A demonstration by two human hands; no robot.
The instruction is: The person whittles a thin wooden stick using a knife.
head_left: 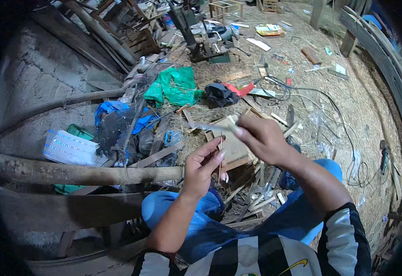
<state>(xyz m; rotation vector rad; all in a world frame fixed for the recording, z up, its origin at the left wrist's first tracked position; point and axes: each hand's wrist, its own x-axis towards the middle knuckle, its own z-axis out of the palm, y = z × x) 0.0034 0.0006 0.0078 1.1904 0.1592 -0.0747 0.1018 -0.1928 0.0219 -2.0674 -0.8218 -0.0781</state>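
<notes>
My left hand point(200, 168) pinches a thin wooden stick point(220, 172) between thumb and fingers, holding it nearly upright over my lap. My right hand point(263, 138) is closed around a knife point(210, 127), its narrow grey blade pointing left. The blade crosses near the stick's upper end; whether they touch I cannot tell. Below and just beyond the hands is a wooden block point(233, 146) with a pale, flat top.
Wood offcuts point(258, 202) lie between my legs. Left, a thick pole point(86, 175) runs sideways beside a white sheet point(69, 149). Ahead are a green plastic bag point(173, 87), a black bag point(221, 94) and a red tool point(240, 89). Cables point(334, 115) trail across the straw-littered floor.
</notes>
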